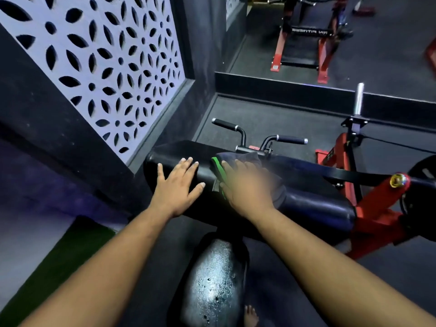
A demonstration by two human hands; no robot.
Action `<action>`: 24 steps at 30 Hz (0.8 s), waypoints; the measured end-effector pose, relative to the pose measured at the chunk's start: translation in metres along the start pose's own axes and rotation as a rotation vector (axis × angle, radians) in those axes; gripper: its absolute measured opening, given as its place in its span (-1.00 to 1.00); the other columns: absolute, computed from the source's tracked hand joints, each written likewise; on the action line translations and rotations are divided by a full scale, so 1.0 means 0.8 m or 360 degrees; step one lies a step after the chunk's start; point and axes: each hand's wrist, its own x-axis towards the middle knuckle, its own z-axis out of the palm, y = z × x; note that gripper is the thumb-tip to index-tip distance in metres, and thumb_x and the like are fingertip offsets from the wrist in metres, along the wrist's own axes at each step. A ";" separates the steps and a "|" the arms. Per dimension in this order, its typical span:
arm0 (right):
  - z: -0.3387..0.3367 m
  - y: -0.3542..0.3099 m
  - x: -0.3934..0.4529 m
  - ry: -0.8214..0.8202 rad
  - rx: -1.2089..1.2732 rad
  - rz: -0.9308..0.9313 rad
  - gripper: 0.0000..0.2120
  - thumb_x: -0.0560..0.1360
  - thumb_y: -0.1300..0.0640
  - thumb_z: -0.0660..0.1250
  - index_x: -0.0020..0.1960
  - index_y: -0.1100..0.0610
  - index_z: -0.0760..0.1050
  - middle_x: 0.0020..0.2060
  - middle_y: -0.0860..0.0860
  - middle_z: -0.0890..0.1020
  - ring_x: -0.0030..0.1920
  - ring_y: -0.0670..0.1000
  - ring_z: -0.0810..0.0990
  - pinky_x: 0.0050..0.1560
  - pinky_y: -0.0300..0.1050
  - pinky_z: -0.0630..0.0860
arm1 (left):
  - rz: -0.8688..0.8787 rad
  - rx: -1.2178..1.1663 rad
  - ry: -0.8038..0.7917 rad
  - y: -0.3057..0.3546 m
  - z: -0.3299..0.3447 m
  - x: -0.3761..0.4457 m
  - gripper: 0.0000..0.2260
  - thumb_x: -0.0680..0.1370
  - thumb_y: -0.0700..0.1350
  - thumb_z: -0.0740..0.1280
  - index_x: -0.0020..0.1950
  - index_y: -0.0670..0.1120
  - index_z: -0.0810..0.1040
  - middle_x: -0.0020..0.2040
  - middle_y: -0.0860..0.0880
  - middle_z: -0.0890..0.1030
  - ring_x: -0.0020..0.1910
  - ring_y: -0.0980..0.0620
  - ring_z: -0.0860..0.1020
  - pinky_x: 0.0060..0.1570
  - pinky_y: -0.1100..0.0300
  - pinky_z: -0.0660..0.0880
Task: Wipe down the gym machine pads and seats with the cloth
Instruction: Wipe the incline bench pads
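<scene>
Wiping in progress on the upper black pad (236,182) of a red-framed gym machine (377,208).

- Right hand (247,190): pressed palm-down on the cloth (238,159), fingers spread flat over it rather than pinching it; motion-blurred. Judged purpose: the flat palm spreads pressure across the fabric for a broad stroke.
- Left hand (175,182): bare, open, fingers splayed, resting flat on the same pad just to the 9 o'clock side of the cloth, holding nothing. Judged purpose: bracing the body and steadying the pad.
- Cloth: dark, with a green edge on its 9 o'clock side, bunched under and beyond the right hand, on the pad's top near mid-length.
- Pad, long axis: runs from about 10 o'clock to 4 o'clock across the view, left end rounded, right end meeting the red frame.
- Seat (217,282): below at 6 o'clock, long axis roughly 12 to 6, surface glossy and speckled, perhaps with droplets.
- Handles (259,135): two black grips beyond the pad at 12 o'clock, untouched.
</scene>
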 end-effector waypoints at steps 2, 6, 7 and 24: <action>0.003 -0.013 0.008 0.0007 0.0014 0.0043 -0.42 0.57 -0.28 0.07 0.53 -0.12 0.34 0.42 0.09 0.52 0.36 0.21 0.48 0.28 0.35 0.34 | 0.0102 0.0008 -0.0027 -0.015 -0.002 0.008 -0.24 0.52 0.37 -0.17 0.66 0.05 0.09 0.67 0.06 0.12 0.65 0.10 0.00 0.54 -0.35 -0.19; 0.011 -0.043 0.015 0.0073 0.0009 0.0187 -0.42 0.58 -0.28 0.04 0.54 -0.14 0.32 0.44 0.07 0.50 0.39 0.20 0.46 0.30 0.37 0.31 | 0.0349 -0.0061 -0.0003 -0.043 -0.009 0.027 -0.26 0.54 0.34 -0.10 0.67 0.04 0.05 0.62 0.04 0.26 0.62 0.06 0.14 0.56 -0.31 -0.14; 0.015 -0.056 0.019 0.0102 -0.0003 0.0246 -0.43 0.58 -0.28 0.03 0.54 -0.14 0.32 0.44 0.07 0.50 0.40 0.20 0.46 0.30 0.37 0.31 | 0.0419 -0.0080 -0.0001 -0.055 -0.010 0.034 -0.27 0.55 0.34 -0.08 0.67 0.04 0.04 0.61 0.03 0.27 0.61 0.05 0.17 0.56 -0.28 -0.11; 0.046 -0.185 0.042 0.0321 0.0012 0.1183 -0.40 0.60 -0.27 0.02 0.62 -0.18 0.15 0.60 0.01 0.26 0.58 0.11 0.21 0.48 0.39 0.00 | 0.1373 0.0096 -0.0175 -0.143 -0.035 0.133 -0.27 0.57 0.37 -0.06 0.67 0.04 0.09 0.57 -0.04 0.31 0.49 -0.07 0.35 0.27 -0.09 0.33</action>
